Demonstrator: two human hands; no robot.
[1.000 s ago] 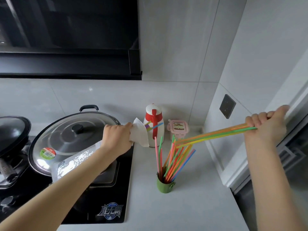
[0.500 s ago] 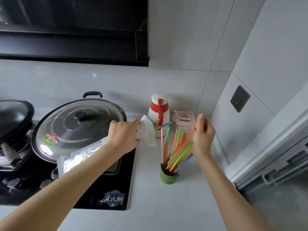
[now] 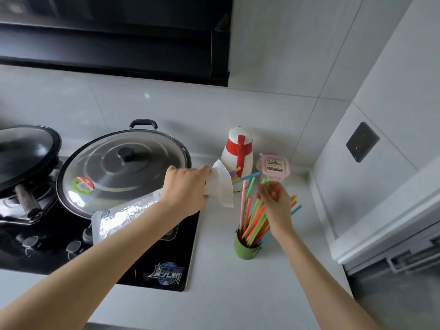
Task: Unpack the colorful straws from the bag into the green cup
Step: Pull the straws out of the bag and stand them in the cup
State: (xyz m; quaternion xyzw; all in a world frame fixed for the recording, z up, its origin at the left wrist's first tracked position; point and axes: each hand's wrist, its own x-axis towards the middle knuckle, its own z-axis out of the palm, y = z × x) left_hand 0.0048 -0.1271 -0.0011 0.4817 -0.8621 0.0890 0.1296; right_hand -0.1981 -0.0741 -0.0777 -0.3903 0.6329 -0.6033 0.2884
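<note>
Left hand (image 3: pixel 185 189) grips the bag (image 3: pixel 123 216), straw ends poking out; right hand (image 3: pixel 276 201) pinches straws (image 3: pixel 253 217) standing in the cup (image 3: pixel 245 246).

One green cup (image 3: pixel 245 247), one bag (image 3: pixel 123 215), two lidded pans (image 3: pixel 123 170), one flask (image 3: pixel 238 158), two hands (image 3: pixel 185 189).

The left hand (image 3: pixel 185 190) grips a crinkled clear plastic bag (image 3: pixel 123 215) over the black glass hob (image 3: pixel 147 263); the right hand (image 3: pixel 276 206) pinches colourful plastic straws (image 3: pixel 252 217) standing in a small green cup (image 3: pixel 245 248) on the grey counter (image 3: pixel 226 294), near its back right corner
</note>
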